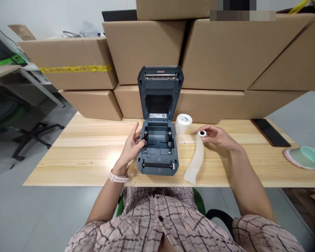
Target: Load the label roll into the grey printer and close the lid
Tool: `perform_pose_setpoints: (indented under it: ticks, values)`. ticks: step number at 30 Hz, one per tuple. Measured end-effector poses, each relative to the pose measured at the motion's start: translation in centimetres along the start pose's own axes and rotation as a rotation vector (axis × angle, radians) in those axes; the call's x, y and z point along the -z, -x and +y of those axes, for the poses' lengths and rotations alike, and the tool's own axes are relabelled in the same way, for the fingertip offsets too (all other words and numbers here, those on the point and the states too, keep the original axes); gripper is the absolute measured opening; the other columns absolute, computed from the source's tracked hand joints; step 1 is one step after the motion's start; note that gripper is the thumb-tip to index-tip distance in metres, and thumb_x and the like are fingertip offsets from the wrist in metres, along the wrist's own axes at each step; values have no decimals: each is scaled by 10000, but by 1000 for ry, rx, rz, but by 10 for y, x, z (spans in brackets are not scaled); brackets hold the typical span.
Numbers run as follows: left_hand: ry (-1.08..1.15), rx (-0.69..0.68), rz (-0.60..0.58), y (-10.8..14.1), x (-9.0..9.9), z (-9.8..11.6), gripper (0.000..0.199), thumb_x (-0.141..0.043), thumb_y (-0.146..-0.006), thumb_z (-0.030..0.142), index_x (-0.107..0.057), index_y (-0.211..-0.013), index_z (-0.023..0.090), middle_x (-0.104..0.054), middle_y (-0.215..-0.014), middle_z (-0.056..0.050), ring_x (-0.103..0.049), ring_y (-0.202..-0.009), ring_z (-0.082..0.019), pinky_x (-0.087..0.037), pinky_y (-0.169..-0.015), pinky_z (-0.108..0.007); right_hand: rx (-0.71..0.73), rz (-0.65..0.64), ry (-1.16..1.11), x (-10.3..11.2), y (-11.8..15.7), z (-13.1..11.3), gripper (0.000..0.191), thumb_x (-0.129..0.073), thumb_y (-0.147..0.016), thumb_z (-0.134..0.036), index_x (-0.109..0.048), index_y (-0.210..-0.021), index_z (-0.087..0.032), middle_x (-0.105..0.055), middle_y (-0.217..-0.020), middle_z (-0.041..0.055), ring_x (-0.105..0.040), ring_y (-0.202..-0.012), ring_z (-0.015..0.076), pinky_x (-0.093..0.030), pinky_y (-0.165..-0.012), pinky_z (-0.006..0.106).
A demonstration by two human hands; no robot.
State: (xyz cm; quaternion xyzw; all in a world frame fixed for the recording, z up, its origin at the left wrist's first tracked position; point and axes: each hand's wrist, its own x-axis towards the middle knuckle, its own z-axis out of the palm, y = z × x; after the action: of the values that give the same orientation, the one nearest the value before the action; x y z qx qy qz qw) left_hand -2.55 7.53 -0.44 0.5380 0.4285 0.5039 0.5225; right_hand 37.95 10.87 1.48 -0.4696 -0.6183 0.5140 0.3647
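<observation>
A dark grey label printer [157, 159] stands on the wooden table with its lid [160, 89] raised. Its inner bay shows two black roll holders and no roll between them. My left hand [134, 143] rests against the printer's left side, fingers apart, thumb on the edge of the bay. To the printer's right, my right hand [216, 136] grips a small white paper roll [202, 133] with a dark core. A loose strip of paper [195, 162] hangs from it toward the table's front edge. Behind, near the lid, a larger white label roll [184, 122] stands upright.
Stacked cardboard boxes [217, 56] line the back of the wooden table [89, 150]. A black phone [270, 132] lies at the right, near a mint-green cup [308, 156] on a pink base. An office chair base [35, 134] stands on the floor at left.
</observation>
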Motion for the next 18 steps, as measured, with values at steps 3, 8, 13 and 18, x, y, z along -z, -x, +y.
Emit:
perform_pose_setpoints:
  ticks: [3, 8, 13, 18]
  values:
    - [-16, -12, -17, 1, -1, 2, 985, -711, -881, 324, -150, -1684, 220, -452, -1631, -210, -557, -1429, -278, -414, -1215, -482, -41, -45, 12, -3, -4, 7, 463, -910, -700, -479, -717, -1072, -282, -751, -1240, 86, -708, -1159, 306, -566, -1021, 523]
    - [-29, -20, -44, 1, 0, 2, 975, -689, -898, 337, -129, -1685, 199, -437, -1638, -219, -546, -1439, -275, -396, -1223, -473, 20, -36, 95, 7, -15, -3, 718, -929, -680, -440, -628, -1319, -309, -641, -1472, 89, -553, -1426, 298, -395, -1243, 547]
    - [-52, -70, -62, 1, -1, 1, 918, -644, -922, 338, -150, -1684, 206, -440, -1641, -204, -508, -1472, -273, -346, -1255, -486, 40, -43, 229, -14, -60, -20, 950, -908, -656, -388, -467, -1487, -252, -474, -1624, 143, -488, -1479, 310, -394, -1241, 517]
    - [-60, -88, -72, 2, -3, 1, 878, -604, -939, 307, -151, -1686, 220, -443, -1644, -185, -504, -1474, -251, -319, -1269, -471, 37, -42, 332, -39, -93, -26, 837, -903, -588, -397, -577, -1326, -176, -696, -1327, 158, -659, -1242, 356, -511, -1110, 545]
